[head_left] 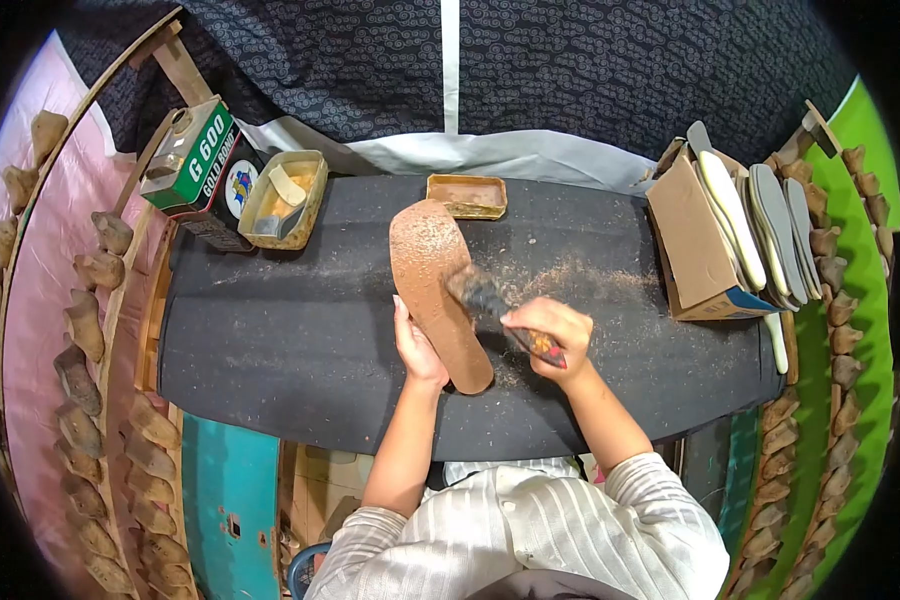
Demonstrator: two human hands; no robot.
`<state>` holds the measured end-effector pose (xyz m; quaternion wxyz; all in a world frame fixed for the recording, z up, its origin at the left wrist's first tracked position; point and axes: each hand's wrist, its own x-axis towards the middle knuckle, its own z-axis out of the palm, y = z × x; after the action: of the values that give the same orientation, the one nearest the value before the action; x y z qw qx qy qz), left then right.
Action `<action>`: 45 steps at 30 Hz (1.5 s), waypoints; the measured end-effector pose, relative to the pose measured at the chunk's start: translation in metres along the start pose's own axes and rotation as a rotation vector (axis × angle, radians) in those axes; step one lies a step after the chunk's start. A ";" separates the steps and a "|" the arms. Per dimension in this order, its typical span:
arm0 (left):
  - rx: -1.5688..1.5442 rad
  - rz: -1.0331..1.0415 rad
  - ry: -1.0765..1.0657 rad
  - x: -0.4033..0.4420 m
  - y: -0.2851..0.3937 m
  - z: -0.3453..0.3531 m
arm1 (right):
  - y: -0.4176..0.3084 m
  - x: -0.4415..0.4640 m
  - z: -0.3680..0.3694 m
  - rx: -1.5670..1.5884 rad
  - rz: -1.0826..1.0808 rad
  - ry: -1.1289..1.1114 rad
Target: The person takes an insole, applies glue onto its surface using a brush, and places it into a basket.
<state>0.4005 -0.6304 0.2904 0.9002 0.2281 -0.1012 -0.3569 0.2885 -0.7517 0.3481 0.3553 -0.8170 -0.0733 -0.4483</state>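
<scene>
A brown sole (432, 285) with a wet-looking, speckled upper part is tilted over the dark table, its wide end away from me. My left hand (417, 348) holds it from below, thumb along its left edge, the other fingers hidden underneath. My right hand (555, 338) is closed round the handle of a dark brush (485, 297), whose blurred bristle end meets the right edge of the sole near its middle. Beyond the sole lies a small shallow tray (467, 196) with brownish contents.
Dark cloth covers the table (280, 350), with crumbs scattered at right. At back left are a green can (202, 180) and a plastic tub (284, 200). A cardboard box (705, 245) of insoles (765, 225) stands at right. Racks of shoe lasts (83, 325) flank both sides.
</scene>
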 end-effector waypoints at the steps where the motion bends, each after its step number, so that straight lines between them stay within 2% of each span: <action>1: -0.002 0.002 0.003 0.002 0.000 0.007 | -0.001 -0.007 0.001 0.035 0.018 -0.004; 3: -0.081 0.111 0.375 0.005 0.000 0.022 | 0.000 -0.020 0.003 0.066 0.020 0.002; 7: 0.045 0.146 0.344 0.003 -0.003 0.011 | -0.007 -0.036 0.001 0.143 0.071 -0.051; 12: 0.112 0.047 0.139 0.000 -0.003 -0.004 | -0.016 -0.040 -0.001 0.169 0.054 -0.079; 14: 0.079 0.021 0.149 -0.001 -0.002 -0.001 | -0.019 -0.037 0.000 0.184 0.034 -0.083; 16: 0.045 -0.012 0.159 -0.001 0.000 0.011 | -0.023 -0.031 0.000 0.200 0.168 0.054; 18: -0.164 0.026 0.322 0.001 -0.001 0.023 | -0.023 -0.024 0.010 0.205 0.132 0.093; 19: -0.165 0.027 0.325 0.000 -0.004 0.016 | -0.022 -0.021 0.015 0.176 0.079 0.087; 20: -0.056 0.023 0.268 -0.001 -0.007 0.002 | -0.022 -0.020 0.018 0.147 0.026 0.081; 21: 0.052 0.019 0.211 -0.001 -0.005 0.001 | -0.020 -0.024 0.022 0.120 0.075 0.046; 24: 0.014 0.044 0.173 -0.003 0.002 0.002 | -0.017 -0.031 0.023 0.127 -0.003 -0.008; 25: 0.013 0.047 0.178 -0.003 0.004 0.001 | -0.020 -0.033 0.023 0.190 0.033 -0.011; 27: -0.038 0.076 0.077 -0.004 0.008 -0.001 | -0.020 -0.037 0.017 0.227 0.022 -0.054; 30: -0.047 0.098 0.145 -0.003 0.009 0.002 | -0.022 -0.041 0.005 0.244 0.014 -0.115; 32: -0.048 0.086 0.119 -0.003 0.011 0.004 | -0.018 -0.050 -0.003 0.227 0.087 -0.068; 33: -0.048 0.075 0.094 -0.002 0.011 0.004 | -0.014 -0.052 -0.003 0.358 0.114 0.038; 34: -0.051 0.073 0.095 -0.001 0.011 0.004 | -0.010 -0.052 -0.002 0.360 0.125 0.174; 38: -0.075 0.063 0.092 -0.001 0.010 0.005 | 0.012 -0.018 -0.011 0.178 0.124 0.437; 40: -0.102 0.051 0.079 -0.001 0.010 0.007 | 0.028 0.001 -0.019 0.139 0.135 0.457; 42: -0.101 0.033 0.064 -0.002 0.008 0.007 | 0.041 0.023 -0.017 0.238 0.111 0.369; 45: -0.043 0.069 0.089 0.001 0.007 0.006 | 0.069 0.049 -0.002 0.179 0.202 0.265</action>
<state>0.4036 -0.6287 0.2989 0.9202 0.2208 -0.0614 -0.3172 0.3465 -0.8137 0.3515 0.4763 -0.7190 0.0170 -0.5059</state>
